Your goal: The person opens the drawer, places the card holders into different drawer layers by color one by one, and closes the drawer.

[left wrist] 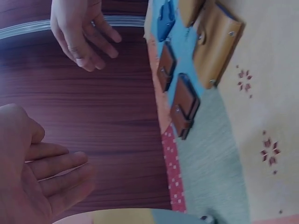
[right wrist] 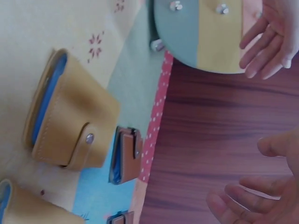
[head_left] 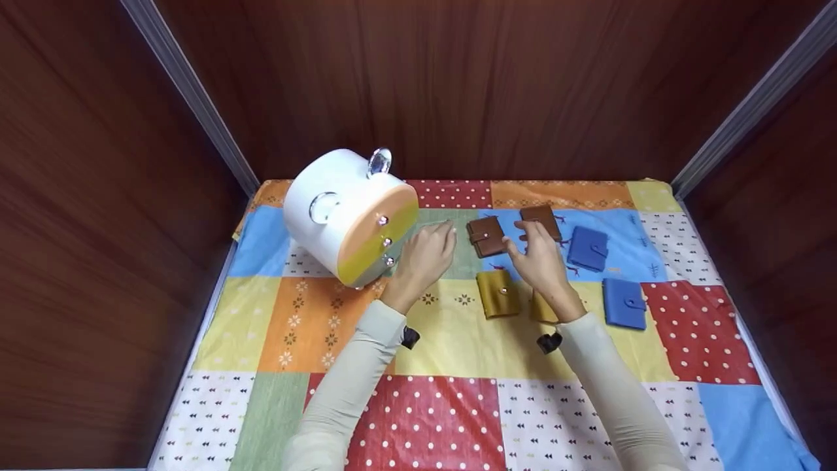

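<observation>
My left hand (head_left: 422, 258), its fingers loosely bent, hovers just right of a white drum-shaped chest (head_left: 314, 216) with an orange, yellow and grey-green front. My right hand (head_left: 543, 258) hangs with spread fingers over the group of small snap-strap card wallets. A brown wallet (head_left: 486, 236) lies between the hands, and a second brown wallet (head_left: 541, 222) is partly hidden behind the right fingers. Nearer me are a mustard wallet (head_left: 498, 294) and another mustard wallet (right wrist: 37, 207), partly covered by the right wrist in the head view. Neither hand holds anything.
Two blue wallets (head_left: 588, 248) (head_left: 624, 303) lie to the right. Clear knobs (head_left: 387, 242) line the chest's front, and a clear round ear-like piece (head_left: 380, 162) stands on top. A patchwork cloth (head_left: 425, 418) covers the table; dark wood panels (head_left: 458, 85) enclose the back and sides.
</observation>
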The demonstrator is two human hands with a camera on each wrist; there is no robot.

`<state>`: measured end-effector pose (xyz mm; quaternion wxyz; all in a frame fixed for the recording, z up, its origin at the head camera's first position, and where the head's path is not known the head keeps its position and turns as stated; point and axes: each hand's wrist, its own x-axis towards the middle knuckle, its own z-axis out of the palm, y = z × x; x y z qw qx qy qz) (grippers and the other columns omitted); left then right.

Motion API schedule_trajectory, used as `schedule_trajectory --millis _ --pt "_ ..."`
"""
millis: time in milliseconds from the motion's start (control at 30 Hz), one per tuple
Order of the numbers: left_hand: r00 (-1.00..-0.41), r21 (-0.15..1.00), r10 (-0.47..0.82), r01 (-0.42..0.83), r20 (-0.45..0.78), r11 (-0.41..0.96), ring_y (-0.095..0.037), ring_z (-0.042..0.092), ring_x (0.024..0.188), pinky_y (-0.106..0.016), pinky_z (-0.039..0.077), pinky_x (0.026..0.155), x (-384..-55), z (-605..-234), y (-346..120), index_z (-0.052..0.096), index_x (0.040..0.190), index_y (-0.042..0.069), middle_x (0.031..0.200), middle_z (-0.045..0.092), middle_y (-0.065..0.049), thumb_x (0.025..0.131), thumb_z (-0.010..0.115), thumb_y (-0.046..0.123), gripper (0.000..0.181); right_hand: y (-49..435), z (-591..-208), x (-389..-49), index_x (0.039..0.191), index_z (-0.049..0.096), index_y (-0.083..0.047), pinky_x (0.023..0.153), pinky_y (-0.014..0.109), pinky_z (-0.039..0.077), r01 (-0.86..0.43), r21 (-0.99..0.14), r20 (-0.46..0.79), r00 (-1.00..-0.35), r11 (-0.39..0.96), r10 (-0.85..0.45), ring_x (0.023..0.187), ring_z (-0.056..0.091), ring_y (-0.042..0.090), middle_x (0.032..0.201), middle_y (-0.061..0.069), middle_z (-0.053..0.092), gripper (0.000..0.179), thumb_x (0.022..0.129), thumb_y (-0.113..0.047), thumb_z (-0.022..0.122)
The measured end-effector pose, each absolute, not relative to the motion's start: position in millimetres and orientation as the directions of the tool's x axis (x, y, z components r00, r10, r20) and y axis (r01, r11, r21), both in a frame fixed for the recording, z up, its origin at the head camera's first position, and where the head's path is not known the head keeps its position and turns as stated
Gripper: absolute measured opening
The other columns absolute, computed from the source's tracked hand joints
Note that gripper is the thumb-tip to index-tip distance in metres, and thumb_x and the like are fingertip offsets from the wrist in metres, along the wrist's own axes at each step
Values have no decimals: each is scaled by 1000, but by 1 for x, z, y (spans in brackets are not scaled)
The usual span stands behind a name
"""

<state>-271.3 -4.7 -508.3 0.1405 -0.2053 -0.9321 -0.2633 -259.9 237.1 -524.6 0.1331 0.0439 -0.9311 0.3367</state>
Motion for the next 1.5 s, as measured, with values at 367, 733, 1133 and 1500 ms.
schedule_trajectory --millis 367,733,1133,1500 --pt "-858 451 278 472 431 758 -28 73 81 -45 60 70 -273 -487 -19 73 92 6 87 75 -9 114 48 27 39 223 -513 -261 134 66 1 90 51 62 -216 -663 274 -961 717 -36 105 70 37 131 21 67 40 106 -27 67" --pt "-842 451 247 478 480 754 -30 79 90 -45 65 73 -275 -471 -36 79 122 6 110 82 -10 113 51 24 34 204 -502 -261 135 67 1 98 55 58 -263 -652 304 -950 711 -73 117 68 38 132 22 69 37 106 -23 68" --pt "-836 512 231 498 497 700 -31 78 104 -43 66 90 -277 -461 -49 76 128 1 119 80 -17 112 53 22 35 183 -492 -267 131 69 -1 89 46 63 -321 -662 324 -937 677 -129 95 75 28 111 14 77 30 106 -19 67" --pt "-812 523 195 516 549 678 -31 75 118 -42 61 104 -283 -454 -62 78 123 0 124 79 -16 111 55 17 31 161 -492 -274 128 70 2 87 43 65 -351 -683 322 -932 641 -168 95 75 29 109 17 77 29 105 -16 66"
